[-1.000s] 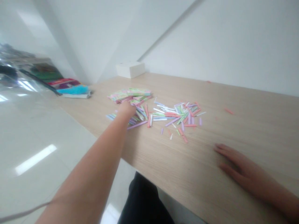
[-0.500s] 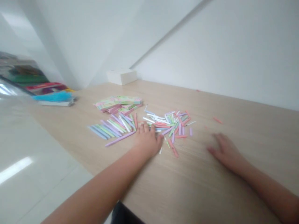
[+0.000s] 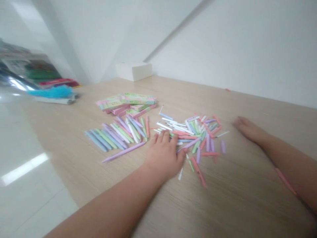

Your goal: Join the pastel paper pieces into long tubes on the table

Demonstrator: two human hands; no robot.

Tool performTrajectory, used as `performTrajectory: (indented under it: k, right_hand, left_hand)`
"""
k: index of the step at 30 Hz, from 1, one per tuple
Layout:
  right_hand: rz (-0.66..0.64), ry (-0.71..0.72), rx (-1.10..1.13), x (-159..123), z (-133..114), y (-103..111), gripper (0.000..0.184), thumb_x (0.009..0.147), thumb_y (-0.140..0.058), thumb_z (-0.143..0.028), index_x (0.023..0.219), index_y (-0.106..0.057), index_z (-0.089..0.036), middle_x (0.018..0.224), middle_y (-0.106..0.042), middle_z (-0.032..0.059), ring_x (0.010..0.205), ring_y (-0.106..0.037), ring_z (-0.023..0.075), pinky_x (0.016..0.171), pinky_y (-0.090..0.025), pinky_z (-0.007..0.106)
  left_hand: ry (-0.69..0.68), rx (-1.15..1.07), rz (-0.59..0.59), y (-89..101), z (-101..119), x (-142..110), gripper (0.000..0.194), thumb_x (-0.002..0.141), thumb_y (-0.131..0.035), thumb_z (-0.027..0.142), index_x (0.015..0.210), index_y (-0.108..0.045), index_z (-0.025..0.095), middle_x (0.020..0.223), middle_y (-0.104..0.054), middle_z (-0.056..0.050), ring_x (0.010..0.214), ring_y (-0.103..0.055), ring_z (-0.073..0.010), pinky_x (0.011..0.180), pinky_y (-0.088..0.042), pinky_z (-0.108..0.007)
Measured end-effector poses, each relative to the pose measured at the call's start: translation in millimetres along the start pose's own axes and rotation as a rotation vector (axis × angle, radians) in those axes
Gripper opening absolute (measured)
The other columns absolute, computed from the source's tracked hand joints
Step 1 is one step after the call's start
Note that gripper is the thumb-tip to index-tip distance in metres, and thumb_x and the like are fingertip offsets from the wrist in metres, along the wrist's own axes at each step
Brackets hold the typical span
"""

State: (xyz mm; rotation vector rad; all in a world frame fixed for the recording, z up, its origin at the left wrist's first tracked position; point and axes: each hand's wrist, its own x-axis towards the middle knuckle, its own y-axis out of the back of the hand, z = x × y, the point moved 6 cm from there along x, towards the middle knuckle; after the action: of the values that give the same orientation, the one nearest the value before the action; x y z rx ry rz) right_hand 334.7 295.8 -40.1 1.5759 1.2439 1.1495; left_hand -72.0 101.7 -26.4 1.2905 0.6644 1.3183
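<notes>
Quick look at where things stand: the left hand (image 3: 163, 158) is open and palm-down on the wooden table (image 3: 247, 198), fingers slightly spread, resting against the edge of a messy heap of pastel paper sticks (image 3: 195, 132). It doesn't seem to have hold of anything, though a stick could be hidden under the palm, can't tell. The heap sits around 1 to 2 o'clock from that hand. At about 10 o'clock there's a neater batch of sticks (image 3: 111, 135) lying mostly side by side, with one long lilac stick (image 3: 123, 152) lying across its near edge. The right hand (image 3: 249, 129) is off at 3 o'clock, open, flat and empty, touching no sticks. A pile of colourful paper packets (image 3: 137, 98) sits at 11 o'clock, and a white box (image 3: 133, 72) is way back at 12.
</notes>
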Motion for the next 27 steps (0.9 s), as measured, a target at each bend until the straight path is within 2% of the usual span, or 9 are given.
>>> performTrajectory:
  k: [3, 5, 9, 13, 16, 20, 24, 26, 27]
  right_hand:
    - [-0.082, 0.081, 0.103, 24, -39, -16, 0.069, 0.101, -0.037, -0.056, 0.152, -0.043, -0.010, 0.156, -0.043, 0.0238, 0.143, -0.042, 0.0282, 0.111, -0.032, 0.034]
    - [-0.123, 0.140, 0.164, 35, -65, -24, 0.061, 0.100, -0.040, -0.056, 0.143, -0.055, -0.015, 0.152, -0.051, 0.0188, 0.138, -0.047, 0.0290, 0.111, -0.033, 0.036]
    - [-0.200, 0.238, 0.269, 44, -117, -37, 0.050, 0.097, -0.048, -0.055, 0.125, -0.068, -0.018, 0.131, -0.069, 0.0123, 0.114, -0.063, 0.0274, 0.099, -0.045, 0.035]
    - [-0.265, 0.305, 0.350, 36, -166, -51, 0.052, 0.092, -0.055, -0.054, 0.133, -0.064, -0.022, 0.119, -0.074, 0.0075, 0.086, -0.069, 0.0233, 0.085, -0.054, 0.036]
    - [-0.303, 0.418, 0.378, 22, -201, -58, 0.054, 0.089, -0.059, -0.053, 0.133, -0.065, -0.022, 0.105, -0.076, 0.0057, 0.074, -0.068, 0.0215, 0.078, -0.055, 0.037]
    - [-0.299, 0.567, 0.380, 2, -240, -59, 0.054, 0.087, -0.062, -0.052, 0.130, -0.067, -0.020, 0.095, -0.075, 0.0057, 0.069, -0.066, 0.0205, 0.074, -0.054, 0.037]
    - [-0.379, 0.552, 0.493, -8, -277, -66, 0.054, 0.091, -0.055, -0.054, 0.133, -0.064, -0.023, 0.090, -0.077, 0.0051, 0.059, -0.063, 0.0192, 0.070, -0.056, 0.039]
    - [-0.367, 0.552, 0.535, -5, -298, -70, 0.053, 0.094, -0.050, -0.052, 0.138, -0.060, -0.024, 0.092, -0.078, 0.0053, 0.065, -0.067, 0.0221, 0.076, -0.058, 0.043]
    - [-0.334, 0.564, 0.534, -1, -308, -72, 0.052, 0.094, -0.049, -0.049, 0.139, -0.059, -0.025, 0.097, -0.078, 0.0056, 0.074, -0.070, 0.0241, 0.082, -0.057, 0.044]
  left_hand:
    - [-0.061, -0.073, -0.015, 2.5, 4, 1, 0.061, 0.100, -0.033, 0.057, 0.144, -0.050, 0.020, 0.153, -0.047, -0.016, 0.146, -0.039, -0.0324, 0.122, -0.029, -0.053]
    - [-0.097, -0.124, -0.024, 4.6, 6, 2, 0.056, 0.100, -0.037, 0.054, 0.141, -0.052, 0.021, 0.150, -0.050, -0.014, 0.143, -0.042, -0.0308, 0.121, -0.032, -0.050]
    - [-0.127, -0.207, -0.036, 8.3, 7, 4, 0.046, 0.099, -0.043, 0.047, 0.134, -0.057, 0.021, 0.137, -0.059, -0.011, 0.131, -0.052, -0.0267, 0.116, -0.039, -0.045]
    - [-0.124, -0.230, -0.027, 10.2, 7, 5, 0.043, 0.099, -0.044, 0.046, 0.131, -0.058, 0.022, 0.132, -0.061, -0.009, 0.129, -0.053, -0.0264, 0.118, -0.036, -0.048]
    - [-0.103, -0.239, -0.023, 10.5, 4, 6, 0.041, 0.098, -0.045, 0.046, 0.130, -0.058, 0.023, 0.130, -0.062, -0.008, 0.127, -0.054, -0.0269, 0.119, -0.034, -0.051]
    - [-0.079, -0.264, -0.027, 11.1, 2, 6, 0.039, 0.098, -0.045, 0.046, 0.126, -0.060, 0.025, 0.125, -0.063, -0.007, 0.119, -0.057, -0.0271, 0.115, -0.038, -0.051]
    - [-0.073, -0.303, -0.018, 14.6, 2, 6, 0.036, 0.095, -0.050, 0.046, 0.124, -0.060, 0.026, 0.122, -0.063, -0.007, 0.115, -0.057, -0.0264, 0.109, -0.043, -0.048]
    - [-0.066, -0.311, -0.011, 16.3, 1, 6, 0.038, 0.095, -0.051, 0.046, 0.126, -0.058, 0.026, 0.124, -0.062, -0.007, 0.115, -0.057, -0.0259, 0.108, -0.044, -0.047]
    - [-0.063, -0.310, -0.009, 16.8, 0, 6, 0.039, 0.095, -0.051, 0.046, 0.128, -0.057, 0.026, 0.126, -0.062, -0.007, 0.116, -0.057, -0.0259, 0.108, -0.044, -0.047]
